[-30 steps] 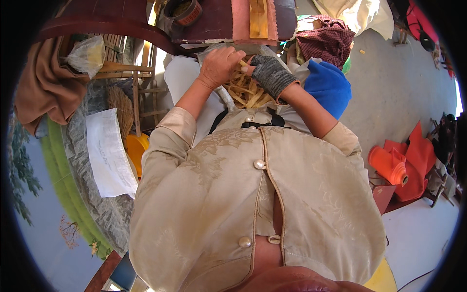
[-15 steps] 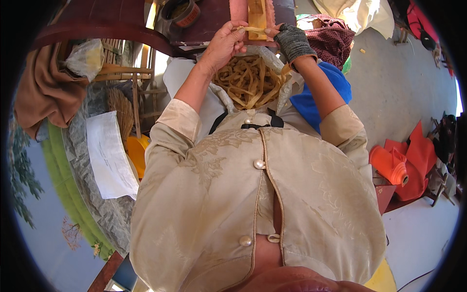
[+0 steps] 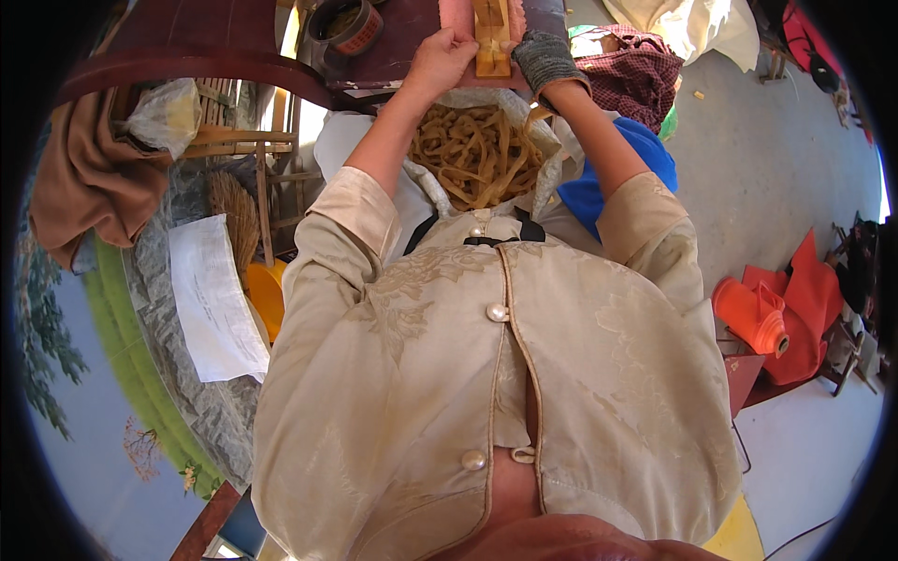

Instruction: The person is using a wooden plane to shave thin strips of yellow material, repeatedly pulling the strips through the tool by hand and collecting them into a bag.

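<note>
A narrow yellowish wooden block (image 3: 492, 42) stands on a pink cloth (image 3: 456, 14) at the near edge of the dark red table (image 3: 407, 23). Against its left side my bare left hand (image 3: 438, 64) is closed, fingers curled and pressed together. My right hand (image 3: 547, 64), in a grey knitted glove, is closed at the block's right side, its fingertips mostly hidden. Whatever they pinch cannot be made out. Below both hands, an open whitish sack (image 3: 432, 190) in my lap holds a tangle of flat tan strips (image 3: 477, 154).
A round tin (image 3: 358, 33) stands on the table to the left. Dark checked cloth (image 3: 636, 75) and blue cloth (image 3: 645, 168) lie right of my right arm. An orange jug (image 3: 751, 313) is at the far right; a straw broom (image 3: 231, 210) and white cloth (image 3: 213, 299) are left.
Both hands have moved forward and down, from holding a tan strip stretched across the block to its two sides. The strip between them no longer shows clearly.
</note>
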The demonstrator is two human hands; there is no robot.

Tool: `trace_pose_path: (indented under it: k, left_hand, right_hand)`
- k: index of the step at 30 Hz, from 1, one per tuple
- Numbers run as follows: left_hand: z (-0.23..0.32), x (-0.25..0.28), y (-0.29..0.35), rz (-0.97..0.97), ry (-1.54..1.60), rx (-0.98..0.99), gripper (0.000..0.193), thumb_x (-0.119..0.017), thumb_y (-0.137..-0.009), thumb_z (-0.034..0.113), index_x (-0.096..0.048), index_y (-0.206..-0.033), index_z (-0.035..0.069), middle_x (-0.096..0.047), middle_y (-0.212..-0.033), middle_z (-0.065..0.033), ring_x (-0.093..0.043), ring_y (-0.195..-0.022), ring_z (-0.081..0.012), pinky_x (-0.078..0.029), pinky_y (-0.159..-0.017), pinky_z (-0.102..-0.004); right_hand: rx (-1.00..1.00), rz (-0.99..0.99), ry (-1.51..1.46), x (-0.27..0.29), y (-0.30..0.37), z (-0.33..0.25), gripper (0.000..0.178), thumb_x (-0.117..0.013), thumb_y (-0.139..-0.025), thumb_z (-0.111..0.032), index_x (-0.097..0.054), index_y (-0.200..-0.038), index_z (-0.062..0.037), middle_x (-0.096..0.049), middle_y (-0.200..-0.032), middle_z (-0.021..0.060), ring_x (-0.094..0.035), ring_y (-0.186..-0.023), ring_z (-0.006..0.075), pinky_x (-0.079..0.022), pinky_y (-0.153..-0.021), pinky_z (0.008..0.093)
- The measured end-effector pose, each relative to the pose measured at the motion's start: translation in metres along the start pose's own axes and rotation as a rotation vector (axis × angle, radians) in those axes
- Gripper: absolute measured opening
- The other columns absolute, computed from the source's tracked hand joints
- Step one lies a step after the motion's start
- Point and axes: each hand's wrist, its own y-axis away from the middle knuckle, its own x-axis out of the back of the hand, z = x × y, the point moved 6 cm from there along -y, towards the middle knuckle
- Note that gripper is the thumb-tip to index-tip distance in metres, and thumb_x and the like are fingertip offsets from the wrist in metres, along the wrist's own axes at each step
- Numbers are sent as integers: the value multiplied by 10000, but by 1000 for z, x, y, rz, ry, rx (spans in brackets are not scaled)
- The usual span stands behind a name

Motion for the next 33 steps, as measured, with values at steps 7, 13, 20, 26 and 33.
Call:
trace_pose_path:
  k: [7,13,20,26,33]
  left_hand:
    - [22,3,66,-44,-43,-37,293,-559,-853,294,-601,-1030,64,-582,-1021,-113,-575,-881,-196,-442,-792,-303]
    - [32,-60,140,-441,1319,689,262,-517,-889,223,-511,-1103,71,-572,-1047,-17,-588,-762,-137,-450,-730,-217]
    - [9,-39,127,-226,1354,714,148,-509,-866,106,-547,-997,47,-548,-767,41,-499,-551,-20,-428,-598,-147]
    - [35,-38,140,-433,941,577,247,-428,-900,147,-532,-1107,61,-577,-1043,-56,-565,-944,-193,-456,-821,-326]
    - [74,20,124,168,-185,-380,301,-423,-781,-7,-561,-1030,89,-570,-944,-100,-569,-817,-313,-456,-719,-344]
  right_hand:
    - [71,474,-324,0,53,2,293,-532,-855,-346,-592,-873,-59,-578,-755,148,-574,-720,324,-450,-666,401]
    - [402,472,-441,28,107,-84,202,-600,-807,-268,-599,-905,-92,-584,-765,125,-569,-720,300,-446,-648,378]
    - [303,133,-751,-15,124,-79,243,-493,-874,-314,-596,-919,-99,-571,-791,120,-563,-775,289,-425,-694,382]
    - [311,254,-596,17,112,-82,271,-452,-901,-308,-566,-921,-63,-565,-792,128,-550,-761,307,-421,-696,387]
    - [168,40,-1061,-38,87,-45,234,-496,-879,-276,-550,-861,-49,-553,-702,85,-549,-589,183,-435,-538,272]
